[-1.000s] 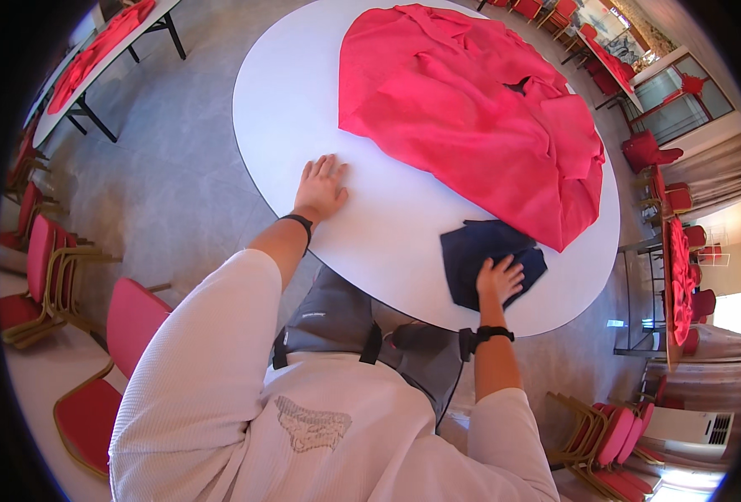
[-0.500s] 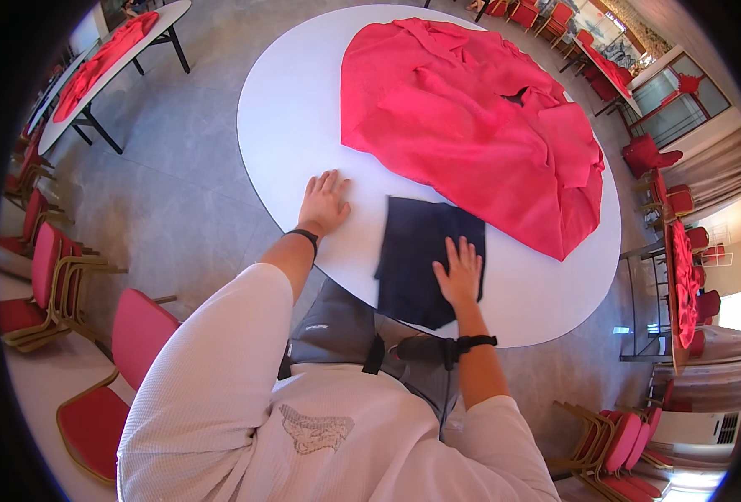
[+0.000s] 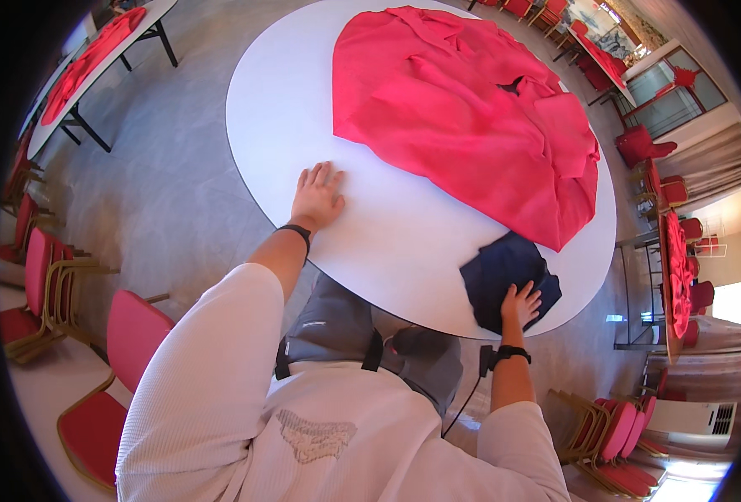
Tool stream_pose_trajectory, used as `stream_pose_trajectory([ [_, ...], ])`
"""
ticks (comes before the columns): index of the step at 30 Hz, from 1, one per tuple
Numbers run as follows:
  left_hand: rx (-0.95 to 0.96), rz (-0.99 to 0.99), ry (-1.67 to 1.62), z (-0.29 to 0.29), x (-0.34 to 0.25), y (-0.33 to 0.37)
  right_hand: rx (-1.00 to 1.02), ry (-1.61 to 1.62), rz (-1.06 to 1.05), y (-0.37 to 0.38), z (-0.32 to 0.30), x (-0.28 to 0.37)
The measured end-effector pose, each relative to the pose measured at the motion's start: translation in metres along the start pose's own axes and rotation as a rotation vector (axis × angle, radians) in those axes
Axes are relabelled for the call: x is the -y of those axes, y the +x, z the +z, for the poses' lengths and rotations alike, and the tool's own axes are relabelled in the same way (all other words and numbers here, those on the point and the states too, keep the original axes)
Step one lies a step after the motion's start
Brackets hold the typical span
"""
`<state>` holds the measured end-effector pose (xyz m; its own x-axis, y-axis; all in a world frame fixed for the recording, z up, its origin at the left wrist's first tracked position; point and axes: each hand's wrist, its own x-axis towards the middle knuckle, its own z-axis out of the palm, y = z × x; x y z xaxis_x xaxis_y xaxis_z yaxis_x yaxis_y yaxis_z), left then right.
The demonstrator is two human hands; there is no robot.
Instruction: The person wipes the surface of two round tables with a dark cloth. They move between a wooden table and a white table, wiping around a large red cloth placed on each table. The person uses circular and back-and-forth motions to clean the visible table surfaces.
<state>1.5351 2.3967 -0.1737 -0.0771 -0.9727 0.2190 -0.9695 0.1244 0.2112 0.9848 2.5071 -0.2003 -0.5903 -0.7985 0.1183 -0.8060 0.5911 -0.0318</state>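
Observation:
My right hand (image 3: 521, 306) lies on a dark navy cloth (image 3: 504, 272) near the front right edge of the round white table (image 3: 387, 243). Its fingers are spread over the cloth, which is bunched and creased. My left hand (image 3: 318, 196) rests on the bare tabletop toward the left edge, fingers stretched out and holding nothing. Across the far part of the table spreads a large rumpled red tablecloth (image 3: 454, 109). One corner of it reaches down to the upper edge of the navy cloth. A small dark patch shows in a fold of the red fabric.
Close on my left stands a red chair (image 3: 140, 335), with stacked red chairs (image 3: 48, 284) beyond it. More stacked chairs (image 3: 613, 443) are at the lower right. Long tables with red cloths stand at the far left (image 3: 94, 75) and along the right (image 3: 671, 284).
My right hand has slid the navy cloth to the right along the near edge, and the cloth has gone from flat to bunched. My left hand stays on the table.

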Motion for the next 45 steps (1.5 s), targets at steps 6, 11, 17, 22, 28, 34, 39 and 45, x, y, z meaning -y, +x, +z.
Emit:
stream_pose_trajectory([
  [6, -0.004, -0.002, -0.031, -0.001, 0.002, 0.002, -0.127, -0.002, -0.270, -0.051, -0.002, 0.112],
  [11, -0.018, -0.003, -0.031, 0.004, 0.005, 0.003, -0.065, 0.152, -0.577, -0.115, -0.028, 0.204],
  [17, 0.031, -0.011, 0.017, -0.002, -0.001, 0.005, 0.005, 0.266, -0.868, -0.141, -0.038, 0.197],
  [22, 0.024, 0.003, 0.025, 0.003, 0.003, 0.001, 0.018, 0.228, -0.743, -0.127, -0.049, 0.118],
  [28, 0.030, 0.010, 0.047, 0.000, -0.003, 0.003, -0.022, 0.080, -0.345, -0.068, -0.030, -0.012],
  [34, -0.006, 0.011, -0.009, 0.002, 0.002, 0.003, 0.040, 0.025, 0.005, -0.020, -0.015, -0.050],
  [39, -0.001, -0.001, 0.001, 0.002, 0.001, 0.003, -0.024, -0.002, 0.117, -0.009, -0.003, 0.015],
  [45, 0.004, -0.002, 0.003, 0.004, 0.004, 0.000, -0.024, 0.039, -0.172, -0.021, -0.002, 0.124],
])
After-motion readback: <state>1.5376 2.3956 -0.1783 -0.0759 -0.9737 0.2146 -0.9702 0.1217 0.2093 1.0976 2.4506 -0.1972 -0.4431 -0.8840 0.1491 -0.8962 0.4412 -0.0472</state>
